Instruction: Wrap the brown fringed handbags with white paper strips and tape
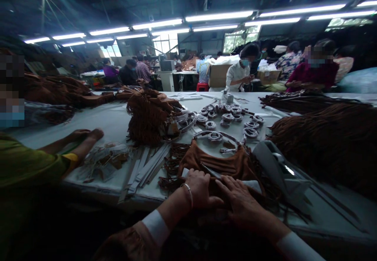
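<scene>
A brown fringed bag [216, 157] lies on the pale table at the centre, its wrapped handle [216, 134] arching away from me. My left hand [200, 188] rests on the bag's near edge, fingers curled over the brown material and a white strip. To its right, my right hand [240, 198] lies on the same edge with its fingers spread. A bangle circles my left wrist. What lies under both palms is hidden.
Brown fringed piles stand at the centre left [150, 115] and right [326, 143]. Wrapped coils [228, 116] lie behind the bag. A grey tape dispenser [277, 167] is at right, pale strips [147, 167] at left. A co-worker's hands [88, 134] reach over the table's left side.
</scene>
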Available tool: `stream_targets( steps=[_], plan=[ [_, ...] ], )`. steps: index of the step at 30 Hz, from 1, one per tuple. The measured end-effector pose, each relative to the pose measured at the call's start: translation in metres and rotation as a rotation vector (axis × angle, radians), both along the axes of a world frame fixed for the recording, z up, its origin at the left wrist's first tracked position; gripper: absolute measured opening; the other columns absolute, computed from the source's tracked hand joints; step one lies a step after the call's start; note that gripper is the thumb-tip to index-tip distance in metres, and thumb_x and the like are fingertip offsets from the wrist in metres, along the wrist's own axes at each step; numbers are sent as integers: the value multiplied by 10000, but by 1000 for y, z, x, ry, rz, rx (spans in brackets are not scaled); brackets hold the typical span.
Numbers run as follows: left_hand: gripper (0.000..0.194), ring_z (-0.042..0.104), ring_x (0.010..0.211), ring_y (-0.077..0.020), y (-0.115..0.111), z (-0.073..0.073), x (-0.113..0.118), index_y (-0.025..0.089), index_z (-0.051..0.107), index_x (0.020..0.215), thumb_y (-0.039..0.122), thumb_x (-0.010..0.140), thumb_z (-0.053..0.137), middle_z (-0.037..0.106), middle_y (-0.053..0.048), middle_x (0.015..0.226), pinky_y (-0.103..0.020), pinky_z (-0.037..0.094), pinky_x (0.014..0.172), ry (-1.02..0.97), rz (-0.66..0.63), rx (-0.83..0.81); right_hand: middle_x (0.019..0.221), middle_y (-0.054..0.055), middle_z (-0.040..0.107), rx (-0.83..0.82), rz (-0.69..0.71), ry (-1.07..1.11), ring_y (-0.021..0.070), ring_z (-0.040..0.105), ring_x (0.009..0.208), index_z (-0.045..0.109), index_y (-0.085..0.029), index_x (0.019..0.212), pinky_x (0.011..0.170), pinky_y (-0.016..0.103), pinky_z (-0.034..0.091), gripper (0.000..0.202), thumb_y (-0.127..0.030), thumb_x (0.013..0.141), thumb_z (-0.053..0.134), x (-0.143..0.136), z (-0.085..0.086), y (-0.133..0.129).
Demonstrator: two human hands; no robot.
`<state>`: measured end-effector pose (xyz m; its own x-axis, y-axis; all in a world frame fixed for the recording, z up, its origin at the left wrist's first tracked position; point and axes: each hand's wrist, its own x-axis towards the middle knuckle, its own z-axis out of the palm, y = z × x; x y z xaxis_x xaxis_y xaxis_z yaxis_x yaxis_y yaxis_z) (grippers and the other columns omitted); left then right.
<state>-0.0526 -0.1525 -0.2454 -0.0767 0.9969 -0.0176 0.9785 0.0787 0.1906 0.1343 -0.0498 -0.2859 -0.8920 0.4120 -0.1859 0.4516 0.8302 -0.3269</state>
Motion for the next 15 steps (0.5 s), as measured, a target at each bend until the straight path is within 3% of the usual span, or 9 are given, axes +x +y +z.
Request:
stream_targets(
  steps=[2, 5, 9, 11, 13, 15],
  plan=[
    [982, 615, 1002, -383, -1, -1, 10, 116, 649, 1144, 909, 566, 647, 665, -197, 1086, -616, 380, 1036, 43, 24, -26, 1668, 142, 225, 2, 3, 0, 380, 190, 1534, 290, -258, 1586, 1215, 631, 164, 939, -237, 700, 602, 0, -3, 0],
    [1042, 578, 1065, -422, 4, -12, 21, 76, 579, 1291, 798, 553, 717, 611, -262, 1205, -693, 307, 1061, 156, 22, -95, 1665, 129, 192, 7, 18, -7, 382, 172, 1534, 270, -270, 1585, 1219, 640, 160, 960, -222, 685, 601, -2, -4, 1],
    [1086, 566, 1095, -445, 16, -30, 21, 83, 540, 1348, 643, 463, 826, 604, -280, 1225, -694, 351, 1027, 183, 25, -179, 1655, 92, 108, -1, 55, -92, 400, 132, 1527, 244, -280, 1579, 1227, 641, 164, 964, -287, 701, 644, 4, -9, 11],
    [1091, 562, 1111, -456, 20, -37, 15, 100, 530, 1364, 547, 430, 875, 604, -276, 1239, -688, 373, 1015, 172, 40, -208, 1644, 30, 131, 43, 72, -76, 390, 170, 1519, 238, -367, 1563, 1214, 652, 215, 908, -247, 744, 612, 15, -21, 24],
    [1009, 559, 1130, -443, 20, -43, 8, 101, 515, 1381, 473, 509, 862, 599, -260, 1256, -659, 384, 1029, 148, 23, -196, 1616, -27, 231, 128, 95, -20, 388, 279, 1486, 255, -490, 1521, 1167, 668, 314, 837, -216, 798, 575, 29, -39, 42],
    [800, 571, 1131, -395, 16, -48, -2, 96, 522, 1367, 433, 686, 769, 609, -225, 1237, -582, 418, 1031, 92, -18, -162, 1568, -38, 361, 264, 161, 69, 392, 435, 1407, 281, -556, 1489, 1091, 630, 438, 807, -217, 821, 582, 45, -58, 63]
  ],
)
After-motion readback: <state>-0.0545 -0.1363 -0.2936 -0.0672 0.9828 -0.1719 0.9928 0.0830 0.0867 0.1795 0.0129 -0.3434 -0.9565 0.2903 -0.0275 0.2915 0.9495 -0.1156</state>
